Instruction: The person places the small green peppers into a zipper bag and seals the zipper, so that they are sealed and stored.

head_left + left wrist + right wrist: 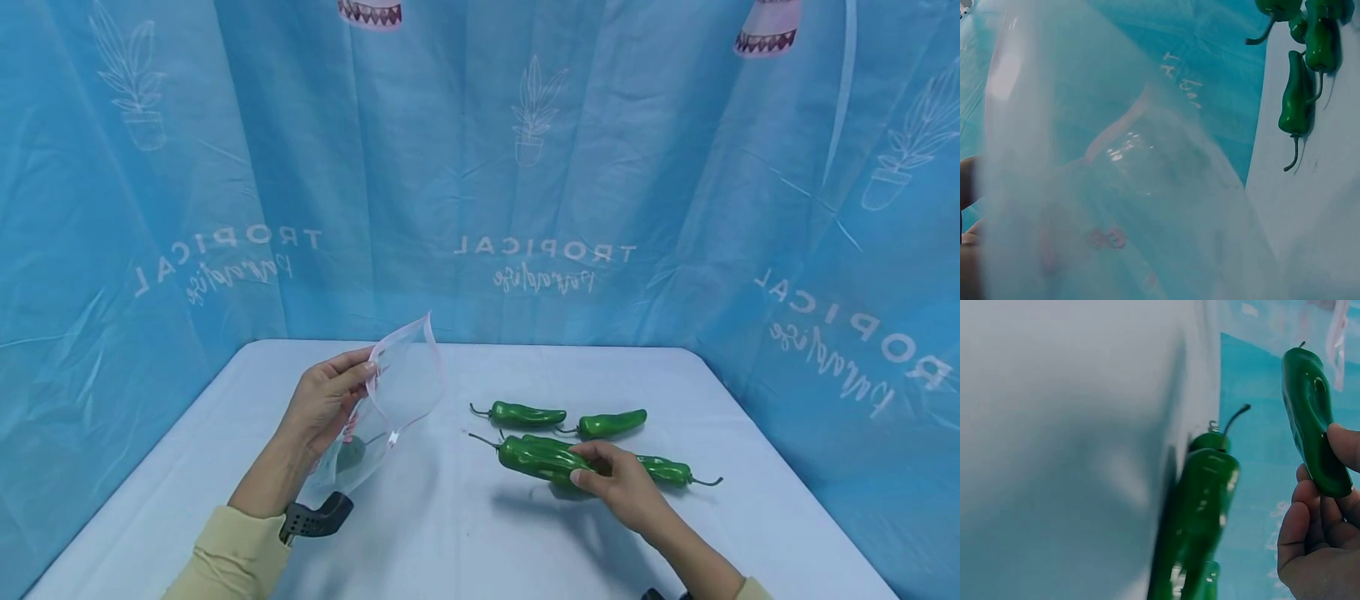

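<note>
My left hand (322, 400) pinches the rim of a clear zip bag (411, 379) with a pink-edged mouth, which gapes toward the right. Low inside the bag shows a dim green pepper (350, 452). The bag's blurred film (1147, 206) fills much of the left wrist view. My right hand (621, 487) grips a glossy green pepper (534, 457) near its tip, stem pointing left, raised over the table. In the right wrist view thumb and fingers hold this pepper (1307, 412). Beneath it, another pepper (1200, 512) lies on the table, partly hidden in the head view.
Behind the held pepper lie two more green peppers, one at left (528, 415) and one at right (613, 424). Another pepper (663, 471) extends right from behind my right hand. The white table (465, 550) is enclosed by a blue printed curtain (480, 192).
</note>
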Motion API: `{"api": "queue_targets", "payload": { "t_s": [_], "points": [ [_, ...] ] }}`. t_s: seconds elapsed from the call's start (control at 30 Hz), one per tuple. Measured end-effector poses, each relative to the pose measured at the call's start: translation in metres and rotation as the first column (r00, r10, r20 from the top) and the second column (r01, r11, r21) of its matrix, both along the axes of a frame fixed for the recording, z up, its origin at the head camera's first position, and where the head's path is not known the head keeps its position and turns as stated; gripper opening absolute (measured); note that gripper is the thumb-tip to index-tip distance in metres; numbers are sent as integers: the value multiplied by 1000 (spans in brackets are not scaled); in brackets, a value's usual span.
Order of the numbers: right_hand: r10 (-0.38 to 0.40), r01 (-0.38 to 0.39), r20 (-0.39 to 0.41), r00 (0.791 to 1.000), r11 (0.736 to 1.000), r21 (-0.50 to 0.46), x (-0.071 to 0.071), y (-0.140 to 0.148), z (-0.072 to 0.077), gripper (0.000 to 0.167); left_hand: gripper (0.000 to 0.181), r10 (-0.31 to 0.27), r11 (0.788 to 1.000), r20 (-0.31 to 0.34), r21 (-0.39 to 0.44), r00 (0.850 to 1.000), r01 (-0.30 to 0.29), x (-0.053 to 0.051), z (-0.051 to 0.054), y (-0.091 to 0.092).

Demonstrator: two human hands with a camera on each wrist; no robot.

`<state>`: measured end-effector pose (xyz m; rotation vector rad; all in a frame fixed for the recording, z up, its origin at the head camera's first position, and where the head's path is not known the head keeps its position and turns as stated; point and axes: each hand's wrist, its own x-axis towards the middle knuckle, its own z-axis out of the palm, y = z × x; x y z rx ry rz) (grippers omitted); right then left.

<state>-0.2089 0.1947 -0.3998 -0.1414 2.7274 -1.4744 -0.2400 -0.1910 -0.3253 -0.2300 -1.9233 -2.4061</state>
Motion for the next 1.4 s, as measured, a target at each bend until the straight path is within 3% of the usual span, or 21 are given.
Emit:
{"api": "queue_targets", "payload": {
  "t_s": [0.77,1.03,1.4],
  "points": [
    [29,-26,-143,989,999,24,-18,-8,42,32,37,0,1000,12,-23,1000,0,-1,-2,2],
    [55,-56,-151,987,998,-2,-22,-15,54,33,42,3,999,14,-35,1000,-2,-1,-1,3],
    [106,-102,-174,979,994,31,-33,-37,70,34,36,3,1000,20,-23,1000,-3,-1,-2,3]
  ]
}}
